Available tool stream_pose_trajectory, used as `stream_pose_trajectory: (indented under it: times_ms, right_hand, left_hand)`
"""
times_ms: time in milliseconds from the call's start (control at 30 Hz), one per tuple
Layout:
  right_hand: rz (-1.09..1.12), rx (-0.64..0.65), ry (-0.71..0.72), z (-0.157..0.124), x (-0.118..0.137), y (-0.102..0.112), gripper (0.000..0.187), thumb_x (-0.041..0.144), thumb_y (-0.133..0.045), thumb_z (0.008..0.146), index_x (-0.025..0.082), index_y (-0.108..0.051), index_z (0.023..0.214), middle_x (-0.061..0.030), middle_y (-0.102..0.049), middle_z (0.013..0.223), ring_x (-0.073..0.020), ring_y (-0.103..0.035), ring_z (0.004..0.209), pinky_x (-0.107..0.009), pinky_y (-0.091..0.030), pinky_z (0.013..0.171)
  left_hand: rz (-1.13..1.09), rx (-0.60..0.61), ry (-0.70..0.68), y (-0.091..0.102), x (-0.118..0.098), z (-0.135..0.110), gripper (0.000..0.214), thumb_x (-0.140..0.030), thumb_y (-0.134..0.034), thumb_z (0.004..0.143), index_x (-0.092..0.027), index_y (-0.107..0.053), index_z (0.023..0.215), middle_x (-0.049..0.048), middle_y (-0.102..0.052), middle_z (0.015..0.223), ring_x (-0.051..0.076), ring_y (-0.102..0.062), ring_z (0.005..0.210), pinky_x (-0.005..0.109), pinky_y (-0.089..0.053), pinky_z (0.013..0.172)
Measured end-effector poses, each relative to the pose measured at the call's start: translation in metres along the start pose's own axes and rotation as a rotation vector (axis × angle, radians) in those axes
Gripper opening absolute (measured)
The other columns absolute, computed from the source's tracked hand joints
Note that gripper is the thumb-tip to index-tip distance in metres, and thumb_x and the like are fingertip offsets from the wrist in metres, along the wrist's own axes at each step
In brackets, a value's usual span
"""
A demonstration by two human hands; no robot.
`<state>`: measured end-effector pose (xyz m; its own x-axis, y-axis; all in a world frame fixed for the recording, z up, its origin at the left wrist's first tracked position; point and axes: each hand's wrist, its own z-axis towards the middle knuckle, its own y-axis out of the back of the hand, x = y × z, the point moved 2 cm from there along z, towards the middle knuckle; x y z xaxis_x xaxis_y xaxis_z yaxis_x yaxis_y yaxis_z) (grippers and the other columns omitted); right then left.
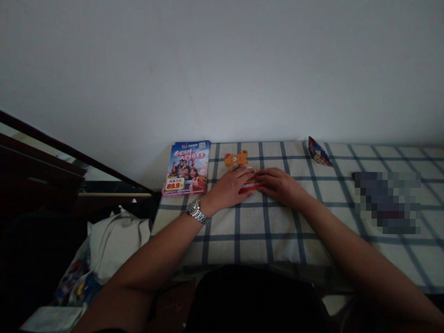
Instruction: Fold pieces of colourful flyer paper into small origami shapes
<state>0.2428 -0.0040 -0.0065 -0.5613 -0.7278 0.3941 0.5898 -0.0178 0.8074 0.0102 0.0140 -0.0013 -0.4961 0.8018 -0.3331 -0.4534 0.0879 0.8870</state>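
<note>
A small piece of folded paper [249, 186], red with white lettering, lies on the checked cloth between my hands. My left hand [233, 185], with a silver watch at the wrist, rests palm down across its left part, fingers stretched out. At the paper's right end are the bent fingers of my right hand [279, 186], closed on its edge. Much of the paper is covered by the fingers. Just beyond the left hand is an orange cartoon bear [236, 158] lying flat. A stack of printed flyers [187, 169] sits to the left.
A folded printed paper piece [319, 153] stands near the wall at the back right. Farther right lies a dark, pixelated object [386, 203]. White bags [116, 240] are below the left edge of the checked surface, beside a dark rail [76, 152].
</note>
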Motion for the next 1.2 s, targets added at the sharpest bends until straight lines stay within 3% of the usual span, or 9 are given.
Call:
stream_pose_trajectory:
  times_ms: [233, 433, 1200]
  right_hand:
    - [-0.010, -0.021, -0.032, -0.002, -0.006, 0.001, 0.025, 0.032, -0.070, 0.102, 0.024, -0.076, 0.125, -0.0151, -0.075, 0.130, -0.0326, -0.072, 0.119, -0.056, -0.062, 0.102]
    - [0.001, -0.025, -0.056, -0.003, -0.014, 0.004, 0.025, 0.029, -0.073, 0.099, 0.025, -0.077, 0.123, -0.0145, -0.075, 0.129, -0.0339, -0.071, 0.119, -0.057, -0.062, 0.102]
    - [-0.044, -0.013, -0.028, -0.004, -0.008, 0.005, 0.029, 0.035, -0.074, 0.099, 0.026, -0.076, 0.127, -0.0145, -0.072, 0.131, -0.0340, -0.070, 0.119, -0.058, -0.062, 0.101]
  left_hand:
    - [0.066, -0.019, 0.067, 0.008, 0.001, -0.003, 0.057, -0.038, -0.077, 0.098, -0.022, -0.058, 0.150, 0.0120, -0.056, 0.155, 0.033, -0.053, 0.146, 0.054, -0.042, 0.126]
    - [0.077, -0.017, 0.066, 0.010, 0.002, -0.004, 0.048, -0.036, -0.076, 0.099, -0.024, -0.063, 0.144, 0.0091, -0.060, 0.150, 0.031, -0.059, 0.137, 0.052, -0.049, 0.119]
    - [0.106, -0.031, 0.054, 0.010, 0.003, -0.003, 0.032, -0.032, -0.065, 0.105, -0.021, -0.071, 0.134, 0.0083, -0.065, 0.147, 0.029, -0.062, 0.133, 0.051, -0.051, 0.115]
